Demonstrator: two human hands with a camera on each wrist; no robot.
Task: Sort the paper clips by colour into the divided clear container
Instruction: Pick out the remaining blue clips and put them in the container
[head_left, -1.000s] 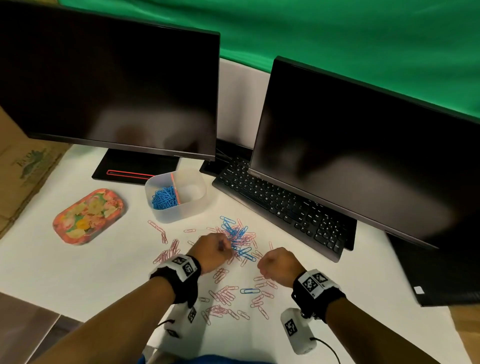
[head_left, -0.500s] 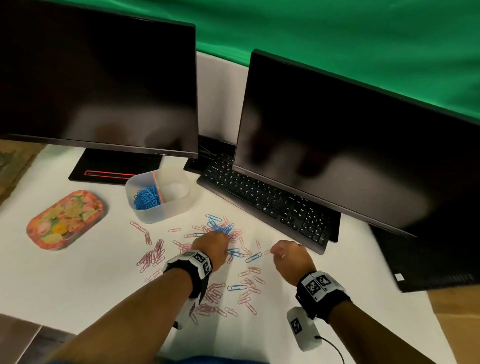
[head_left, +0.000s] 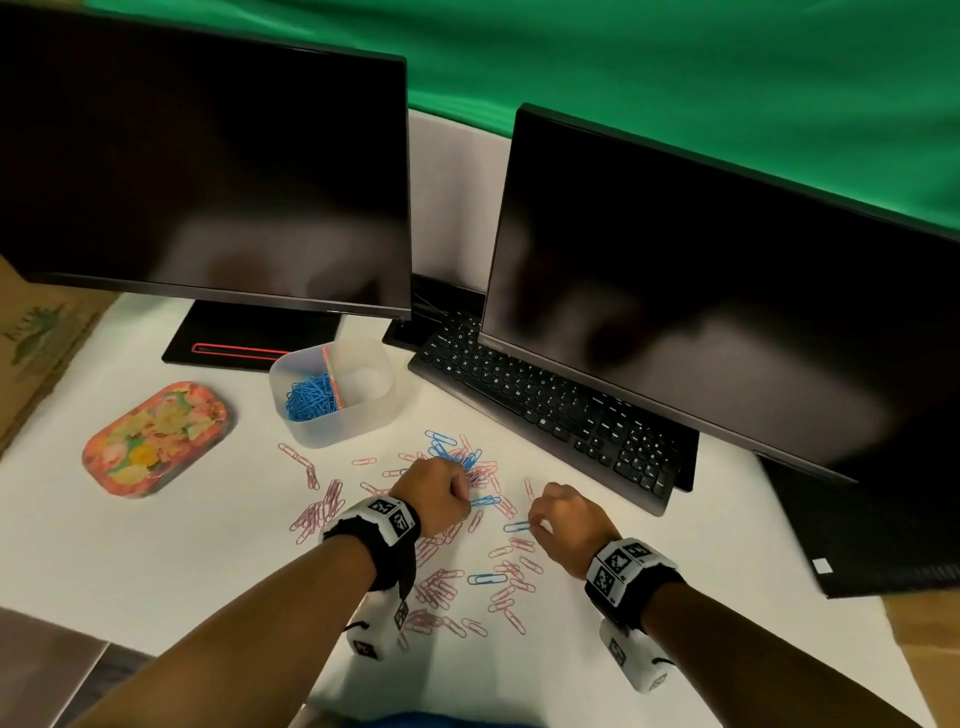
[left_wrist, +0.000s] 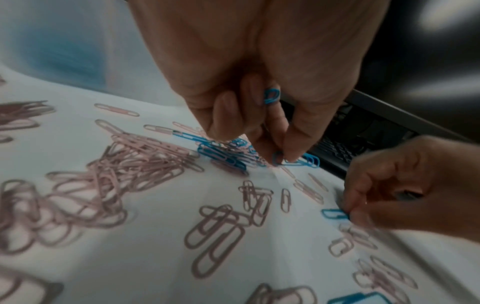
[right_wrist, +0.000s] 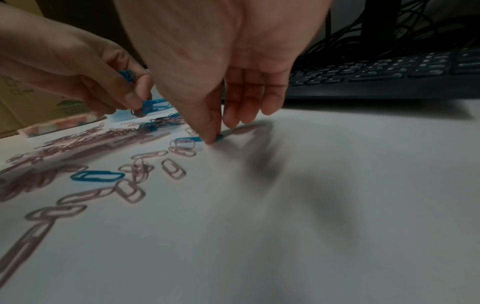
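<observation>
Pink paper clips (head_left: 441, 582) and a few blue paper clips (head_left: 452, 454) lie scattered on the white table. The divided clear container (head_left: 363, 415) stands behind them, with blue clips (head_left: 311, 400) in its left compartment. My left hand (head_left: 436, 493) pinches a blue clip (left_wrist: 298, 161) at the pile's edge and keeps another blue clip (left_wrist: 271, 95) tucked under its curled fingers. To its right, my right hand (head_left: 566, 525) pinches one end of a blue clip (right_wrist: 189, 139) that lies on the table. A single blue clip (head_left: 485, 578) lies nearer to me.
Two dark monitors (head_left: 208, 171) (head_left: 727, 301) and a black keyboard (head_left: 545, 410) stand close behind the clips. A floral tray (head_left: 156, 436) sits at the left, beside a cardboard box (head_left: 36, 332). The table's front edge (head_left: 78, 623) is near my forearms.
My right hand has closed its thumb and finger on a blue clip. My left hand stays at the pile's edge and now pinches a blue clip.
</observation>
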